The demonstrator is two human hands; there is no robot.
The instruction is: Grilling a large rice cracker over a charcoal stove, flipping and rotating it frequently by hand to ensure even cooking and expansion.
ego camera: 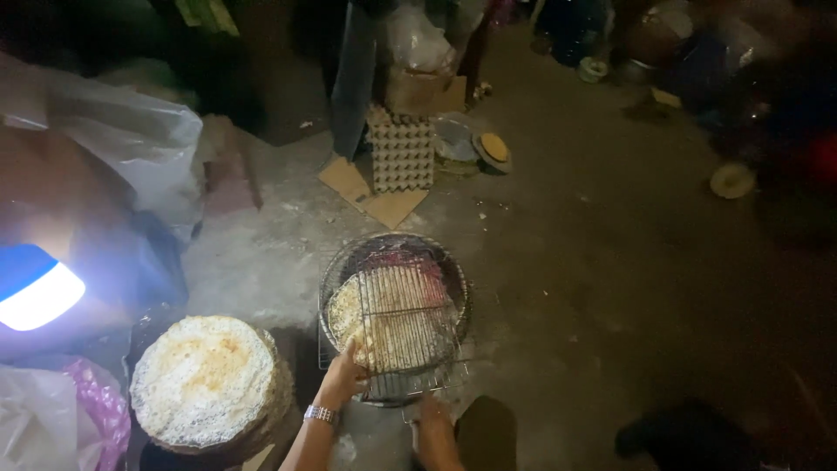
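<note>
Dim scene; a glaring lamp (35, 288) at left, upper-right corner blurred.
</note>
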